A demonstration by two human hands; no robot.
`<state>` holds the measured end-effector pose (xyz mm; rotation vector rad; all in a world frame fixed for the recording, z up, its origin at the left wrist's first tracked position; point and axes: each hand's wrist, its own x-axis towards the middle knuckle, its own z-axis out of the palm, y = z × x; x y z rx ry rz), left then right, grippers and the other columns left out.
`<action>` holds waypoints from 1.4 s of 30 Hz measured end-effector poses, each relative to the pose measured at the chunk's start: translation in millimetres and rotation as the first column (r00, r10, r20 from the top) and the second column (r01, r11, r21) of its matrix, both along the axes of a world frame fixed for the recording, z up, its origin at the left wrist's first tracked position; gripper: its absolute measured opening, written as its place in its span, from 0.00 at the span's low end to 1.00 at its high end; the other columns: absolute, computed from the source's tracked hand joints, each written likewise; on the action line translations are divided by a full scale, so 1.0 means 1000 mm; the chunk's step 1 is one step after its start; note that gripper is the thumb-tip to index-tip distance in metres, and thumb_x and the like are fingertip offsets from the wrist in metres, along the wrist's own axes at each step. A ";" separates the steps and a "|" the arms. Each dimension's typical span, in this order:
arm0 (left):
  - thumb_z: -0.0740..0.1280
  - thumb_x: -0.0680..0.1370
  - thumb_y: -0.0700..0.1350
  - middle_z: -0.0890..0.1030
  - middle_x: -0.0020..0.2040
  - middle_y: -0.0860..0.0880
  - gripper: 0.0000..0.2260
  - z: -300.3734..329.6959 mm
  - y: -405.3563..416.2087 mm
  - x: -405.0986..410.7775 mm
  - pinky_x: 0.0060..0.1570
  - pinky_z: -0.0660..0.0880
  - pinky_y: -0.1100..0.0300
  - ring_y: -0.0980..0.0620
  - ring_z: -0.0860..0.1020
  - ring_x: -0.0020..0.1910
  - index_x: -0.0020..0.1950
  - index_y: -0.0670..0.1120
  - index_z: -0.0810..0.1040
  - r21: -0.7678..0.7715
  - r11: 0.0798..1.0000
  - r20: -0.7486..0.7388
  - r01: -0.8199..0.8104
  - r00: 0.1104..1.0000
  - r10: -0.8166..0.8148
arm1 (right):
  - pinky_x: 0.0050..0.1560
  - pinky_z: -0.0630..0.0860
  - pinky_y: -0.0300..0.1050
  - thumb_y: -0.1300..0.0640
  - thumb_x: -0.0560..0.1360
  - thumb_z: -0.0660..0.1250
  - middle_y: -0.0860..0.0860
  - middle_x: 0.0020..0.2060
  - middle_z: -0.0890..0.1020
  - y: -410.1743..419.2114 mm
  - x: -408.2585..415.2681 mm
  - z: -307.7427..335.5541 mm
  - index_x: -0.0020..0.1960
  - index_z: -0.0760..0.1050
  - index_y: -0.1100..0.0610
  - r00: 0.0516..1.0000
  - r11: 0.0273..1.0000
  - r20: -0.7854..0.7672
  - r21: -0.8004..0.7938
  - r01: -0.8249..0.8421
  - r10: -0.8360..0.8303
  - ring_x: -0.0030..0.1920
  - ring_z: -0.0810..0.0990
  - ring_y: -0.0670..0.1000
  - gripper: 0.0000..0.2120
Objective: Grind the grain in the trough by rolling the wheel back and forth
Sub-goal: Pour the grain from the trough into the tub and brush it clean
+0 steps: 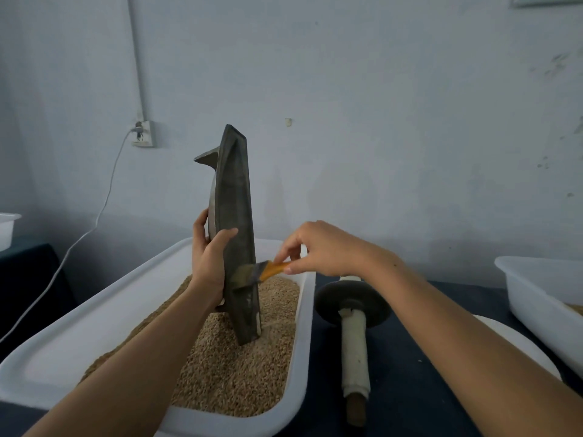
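The dark trough (233,222) stands upright on its end in the grain (239,357) that fills a white tub (303,342) on the table (410,389). The left hand (209,257) grips the trough's side, thumb across its hollow face. The right hand (318,247) pinches the orange handle of a brush (262,272), whose bristles touch the trough's inner face. The wheel (351,305), on its wrapped axle, lies on the table just right of the tub.

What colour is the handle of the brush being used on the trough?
Orange-yellow: the brush handle, pinched in the right hand, shows clearly in the head view.
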<state>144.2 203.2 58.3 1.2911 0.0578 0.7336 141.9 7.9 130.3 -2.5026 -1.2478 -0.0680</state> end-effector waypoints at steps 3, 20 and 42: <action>0.66 0.76 0.44 0.76 0.52 0.55 0.23 0.002 0.001 -0.001 0.37 0.75 0.57 0.50 0.76 0.49 0.69 0.58 0.65 -0.007 1.000 0.016 -0.003 1.000 0.003 | 0.46 0.71 0.40 0.58 0.75 0.70 0.47 0.43 0.81 -0.011 0.000 -0.006 0.55 0.83 0.53 0.991 0.991 -0.131 -0.135 -0.020 0.002 0.45 0.77 0.48 0.09; 0.64 0.77 0.43 0.74 0.55 0.50 0.23 0.006 0.012 -0.001 0.42 0.76 0.53 0.50 0.75 0.50 0.71 0.55 0.63 -0.177 0.983 0.040 -0.042 0.998 0.049 | 0.49 0.74 0.43 0.57 0.74 0.72 0.47 0.41 0.83 -0.039 0.006 -0.014 0.52 0.84 0.50 0.985 0.980 -0.159 0.171 0.098 -0.071 0.45 0.80 0.47 0.07; 0.64 0.77 0.41 0.74 0.57 0.49 0.23 0.009 0.014 -0.003 0.48 0.76 0.53 0.51 0.75 0.50 0.71 0.52 0.63 -0.193 0.975 0.070 -0.113 0.989 0.129 | 0.38 0.74 0.37 0.59 0.75 0.70 0.52 0.39 0.84 -0.035 0.001 -0.009 0.53 0.84 0.55 0.954 0.987 -0.284 0.097 0.132 -0.100 0.35 0.78 0.43 0.08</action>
